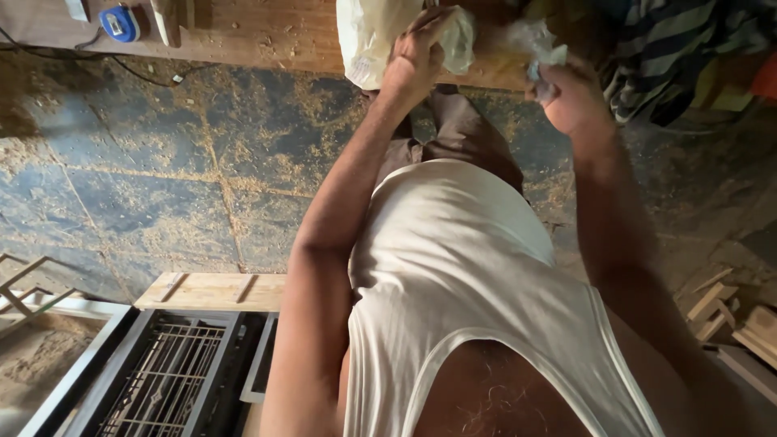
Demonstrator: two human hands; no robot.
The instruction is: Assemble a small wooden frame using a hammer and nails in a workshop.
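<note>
I look down over my own torso in a white sleeveless vest and brown trousers. My left hand (417,57) is raised to the top of the view and grips a pale plastic bag (368,36) at its gathered neck. My right hand (566,93) is closed on a crumpled piece of clear plastic (534,40), which seems joined to the same bag. Both hands are above a wooden work surface (267,36) strewn with sawdust. What the bag holds is hidden.
A blue tape measure (120,23) and a cable lie on the wood surface at top left. The dark tiled floor (162,178) is covered in sawdust. A metal grille frame (170,372) and plank sit at bottom left. Wood offcuts (716,311) lie right; striped cloth (672,48) is top right.
</note>
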